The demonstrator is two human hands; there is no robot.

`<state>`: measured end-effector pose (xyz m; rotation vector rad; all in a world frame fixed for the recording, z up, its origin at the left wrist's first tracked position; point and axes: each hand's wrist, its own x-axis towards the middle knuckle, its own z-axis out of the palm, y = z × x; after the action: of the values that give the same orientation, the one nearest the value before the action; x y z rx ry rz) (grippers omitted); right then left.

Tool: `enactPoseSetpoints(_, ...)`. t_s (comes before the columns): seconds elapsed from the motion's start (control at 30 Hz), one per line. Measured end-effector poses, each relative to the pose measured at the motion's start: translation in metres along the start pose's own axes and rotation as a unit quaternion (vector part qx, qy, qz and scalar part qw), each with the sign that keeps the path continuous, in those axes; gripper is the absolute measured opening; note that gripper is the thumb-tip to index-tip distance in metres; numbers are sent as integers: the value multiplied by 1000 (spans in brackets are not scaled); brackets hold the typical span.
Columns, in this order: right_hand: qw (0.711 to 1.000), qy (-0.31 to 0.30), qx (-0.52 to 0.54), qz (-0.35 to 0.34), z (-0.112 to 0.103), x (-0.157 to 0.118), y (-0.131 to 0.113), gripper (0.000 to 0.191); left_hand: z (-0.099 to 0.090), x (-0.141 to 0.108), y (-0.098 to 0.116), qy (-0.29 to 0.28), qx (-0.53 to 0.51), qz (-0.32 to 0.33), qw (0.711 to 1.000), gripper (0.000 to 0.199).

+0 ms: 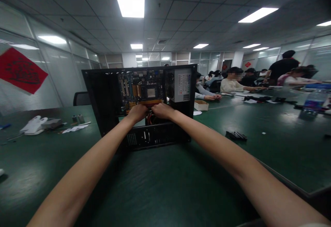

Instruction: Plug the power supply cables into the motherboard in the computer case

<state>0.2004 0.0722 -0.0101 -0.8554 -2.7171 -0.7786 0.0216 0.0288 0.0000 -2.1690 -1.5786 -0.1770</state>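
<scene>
An open black computer case (103, 82) stands upright on the green table (155, 182). Inside it are a motherboard (130, 87) with a square silver processor area (151, 92) and, at the right, a silver power supply (182, 86). My left hand (138, 112) and my right hand (162, 111) reach into the case, close together at the lower edge of the motherboard. Both have their fingers bent inward by the orange slots; what they touch or hold is too small to make out. Reddish cables (150, 119) hang just below my hands.
A white bag (34, 125) and a grey box (52, 123) lie at the left. Right of the case are a small open box (201, 105), a black part (236, 136) and a plastic bottle (314, 101). Several people sit beyond.
</scene>
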Motion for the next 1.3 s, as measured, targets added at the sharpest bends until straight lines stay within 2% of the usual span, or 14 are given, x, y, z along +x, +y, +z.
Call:
enactPoseSetpoints(0.13,1000,-7,-5,-1,2,1,-1,29,0,0,0,0,-11,-4,1000,30)
enactPoseSetpoints(0.33,999,-9,17,34,3,4,-4,29,2,0,1,1,-32,-24,999,30)
enactPoseSetpoints(0.4,999,-11,20,38,2,4,-4,28,6,0,-2,8,-53,-27,998,30)
enactPoseSetpoints(0.57,998,-14,21,50,-1,4,-3,29,19,6,-13,24,-127,14,992,32)
enactPoseSetpoints(0.73,998,-17,31,57,-1,2,-1,30,28,16,-16,36,-130,9,991,30)
enactPoseSetpoints(0.97,996,-7,57,65,-2,1,-2,30,20,16,-6,26,-102,-12,994,30)
enactPoseSetpoints(1.3,992,3,104,75,5,-9,4,27,11,11,0,20,-97,2,995,30)
